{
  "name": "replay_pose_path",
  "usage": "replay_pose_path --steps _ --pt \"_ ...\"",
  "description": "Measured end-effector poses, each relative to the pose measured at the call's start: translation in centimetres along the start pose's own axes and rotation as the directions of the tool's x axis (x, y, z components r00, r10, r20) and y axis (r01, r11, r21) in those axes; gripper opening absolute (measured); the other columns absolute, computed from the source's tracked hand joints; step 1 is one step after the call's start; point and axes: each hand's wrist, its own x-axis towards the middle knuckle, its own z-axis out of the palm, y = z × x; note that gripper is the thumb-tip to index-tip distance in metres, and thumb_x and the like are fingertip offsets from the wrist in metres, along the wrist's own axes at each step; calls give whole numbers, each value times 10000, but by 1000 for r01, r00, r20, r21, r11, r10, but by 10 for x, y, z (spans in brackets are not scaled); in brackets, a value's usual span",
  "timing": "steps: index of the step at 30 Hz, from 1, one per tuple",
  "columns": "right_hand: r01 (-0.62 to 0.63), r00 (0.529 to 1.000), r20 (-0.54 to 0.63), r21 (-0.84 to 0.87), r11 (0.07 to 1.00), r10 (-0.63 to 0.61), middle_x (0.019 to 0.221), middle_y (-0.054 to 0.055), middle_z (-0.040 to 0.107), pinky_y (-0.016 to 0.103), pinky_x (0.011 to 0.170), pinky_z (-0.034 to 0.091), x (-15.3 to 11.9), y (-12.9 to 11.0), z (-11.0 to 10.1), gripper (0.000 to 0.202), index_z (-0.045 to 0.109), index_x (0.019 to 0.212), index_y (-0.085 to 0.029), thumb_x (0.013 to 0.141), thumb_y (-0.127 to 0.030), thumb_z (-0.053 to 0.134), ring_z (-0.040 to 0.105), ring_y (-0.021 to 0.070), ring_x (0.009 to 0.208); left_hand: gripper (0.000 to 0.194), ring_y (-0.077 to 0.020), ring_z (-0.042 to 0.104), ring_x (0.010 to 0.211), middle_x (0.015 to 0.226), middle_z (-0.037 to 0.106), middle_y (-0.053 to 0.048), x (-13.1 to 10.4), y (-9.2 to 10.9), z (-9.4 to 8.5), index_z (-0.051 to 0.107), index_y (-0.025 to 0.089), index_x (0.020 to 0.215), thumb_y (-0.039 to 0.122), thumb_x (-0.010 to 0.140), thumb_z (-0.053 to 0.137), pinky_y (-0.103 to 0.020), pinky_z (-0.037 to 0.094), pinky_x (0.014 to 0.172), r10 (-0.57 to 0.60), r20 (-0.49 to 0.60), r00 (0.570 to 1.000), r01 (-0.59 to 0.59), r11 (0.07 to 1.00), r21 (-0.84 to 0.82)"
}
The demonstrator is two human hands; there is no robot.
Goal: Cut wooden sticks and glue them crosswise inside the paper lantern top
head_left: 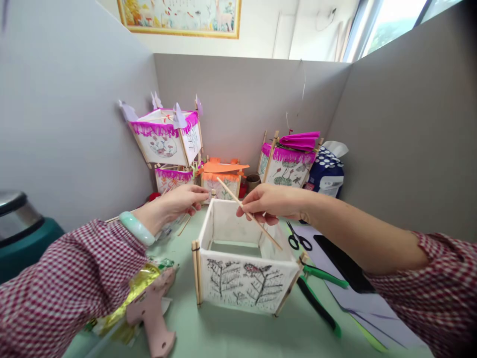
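A square paper lantern (pixel 248 283) on wooden posts stands open-topped on the table, with dark tree drawings on its front panel. My right hand (pixel 266 201) is above its far right part. Its fingers pinch a thin wooden stick (pixel 272 239), which slants down to the right across the opening. My left hand (pixel 182 201), with a pale bangle (pixel 137 228) at the wrist, is by the lantern's far left post (pixel 213 194). Its fingers are curled together at or just beside the post; whatever they grip is hidden.
Finished lanterns (pixel 164 141) with magenta fringe stand at the back. A pink glue gun (pixel 152 313) lies front left, near a teal kettle-like vessel (pixel 33 243). On the right are green-handled pliers (pixel 320 298), scissors (pixel 298 238), a black phone (pixel 343 263) and a tissue pack (pixel 326 171). Grey partitions (pixel 246 99) enclose the table.
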Motion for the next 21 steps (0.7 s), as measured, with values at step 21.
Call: replay_pose_path --steps 21 --pt "-137 988 50 -126 983 144 533 -41 482 203 418 262 -10 -5 5 157 683 836 -138 802 -228 559 355 54 430 318 -111 485 598 763 623 -43 3 -6 3 664 126 921 303 660 700 -219 305 470 -62 137 989 27 969 247"
